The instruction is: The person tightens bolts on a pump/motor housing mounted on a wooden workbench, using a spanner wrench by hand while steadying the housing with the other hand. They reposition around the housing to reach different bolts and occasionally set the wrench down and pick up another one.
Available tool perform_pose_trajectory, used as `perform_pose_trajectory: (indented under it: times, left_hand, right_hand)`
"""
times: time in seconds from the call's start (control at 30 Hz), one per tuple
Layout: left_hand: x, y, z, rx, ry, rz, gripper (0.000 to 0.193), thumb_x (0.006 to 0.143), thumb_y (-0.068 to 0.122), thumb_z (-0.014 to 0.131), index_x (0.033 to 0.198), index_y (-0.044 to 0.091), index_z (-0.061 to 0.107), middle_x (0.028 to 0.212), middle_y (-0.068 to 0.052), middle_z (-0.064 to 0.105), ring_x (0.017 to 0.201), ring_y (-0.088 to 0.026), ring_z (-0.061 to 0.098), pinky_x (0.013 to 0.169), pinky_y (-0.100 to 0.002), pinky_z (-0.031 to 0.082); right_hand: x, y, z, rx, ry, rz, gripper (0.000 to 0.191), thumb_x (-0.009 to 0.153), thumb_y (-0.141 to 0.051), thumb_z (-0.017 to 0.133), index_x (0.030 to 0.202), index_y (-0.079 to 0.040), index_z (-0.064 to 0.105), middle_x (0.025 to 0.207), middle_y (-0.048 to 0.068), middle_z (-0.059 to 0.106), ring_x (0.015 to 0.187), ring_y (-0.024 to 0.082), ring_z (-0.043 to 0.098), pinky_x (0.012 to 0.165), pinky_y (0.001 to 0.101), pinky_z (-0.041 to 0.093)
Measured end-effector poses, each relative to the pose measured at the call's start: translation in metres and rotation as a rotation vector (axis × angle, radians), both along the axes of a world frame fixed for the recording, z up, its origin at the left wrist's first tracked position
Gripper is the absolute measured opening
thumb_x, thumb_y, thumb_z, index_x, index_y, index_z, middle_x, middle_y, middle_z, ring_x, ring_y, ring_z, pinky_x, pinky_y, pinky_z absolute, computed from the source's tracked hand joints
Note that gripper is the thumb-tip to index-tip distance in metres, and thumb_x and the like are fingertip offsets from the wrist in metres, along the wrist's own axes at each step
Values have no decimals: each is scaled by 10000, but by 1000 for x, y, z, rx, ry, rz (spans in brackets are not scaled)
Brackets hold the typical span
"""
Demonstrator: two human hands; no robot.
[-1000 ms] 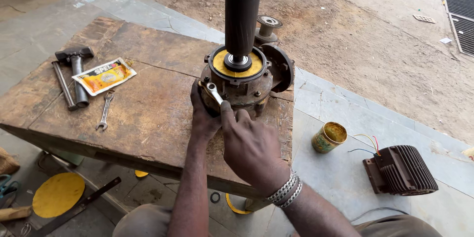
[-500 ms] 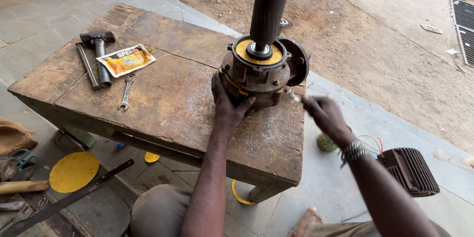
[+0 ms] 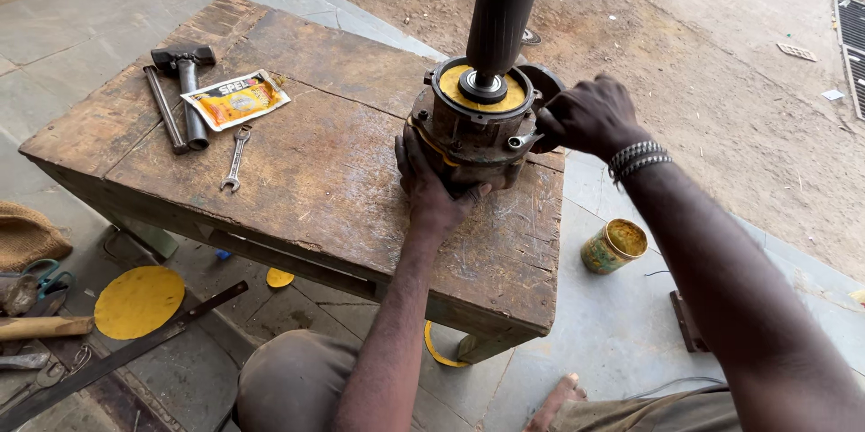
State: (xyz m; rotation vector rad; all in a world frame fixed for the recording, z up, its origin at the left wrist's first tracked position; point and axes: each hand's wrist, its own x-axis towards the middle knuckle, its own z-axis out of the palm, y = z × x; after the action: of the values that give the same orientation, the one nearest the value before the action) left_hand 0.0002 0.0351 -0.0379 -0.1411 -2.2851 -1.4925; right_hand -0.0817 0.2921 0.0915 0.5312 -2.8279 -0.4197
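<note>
A round metal motor housing [image 3: 468, 130] with a yellow gasket ring and a tall dark rotor shaft [image 3: 503, 9] stands upright on a worn wooden table [image 3: 297, 171]. My left hand [image 3: 431, 184] presses against the housing's near left side, steadying it. My right hand [image 3: 587, 115] is closed around a small metal socket tool [image 3: 523, 140] that sits against the housing's right rim. A beaded bracelet is on my right wrist.
On the table's left lie a hammer [image 3: 185, 81], a metal rod [image 3: 166, 109], a yellow packet [image 3: 236, 99] and a small spanner [image 3: 235, 158]. A yellow-filled tin [image 3: 614, 245] stands on the floor at right. Yellow discs [image 3: 138, 300] and scissors [image 3: 40, 277] lie under the table's left.
My right hand swung from the near side of the housing out to the right, then came back onto the right rim with the socket tool. The left hand stayed on the housing.
</note>
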Motion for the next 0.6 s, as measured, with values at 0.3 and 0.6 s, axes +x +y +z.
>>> perform_pose_trajectory:
  times: [0.3, 0.6]
  left_hand:
    - [17, 27, 9, 13, 223, 192, 1525, 580, 536, 997, 1605, 78, -35, 1671, -266, 115, 1556, -483, 94, 1249, -680, 143]
    - [17, 30, 5, 7, 266, 231, 1477, 602, 595, 964, 1627, 58, 45, 1660, -284, 156, 1554, -488, 167, 1242, -664, 205]
  right_hand:
    - [28, -16, 2, -179, -92, -68, 581, 1048, -584, 324, 632, -244, 546, 473, -61, 354, 407, 109, 247, 364, 318, 277]
    - [116, -54, 4, -56, 14, -222, 677, 1008, -729, 366, 742, -158, 612, 448, -20, 498, 344, 126, 383, 397, 331, 274]
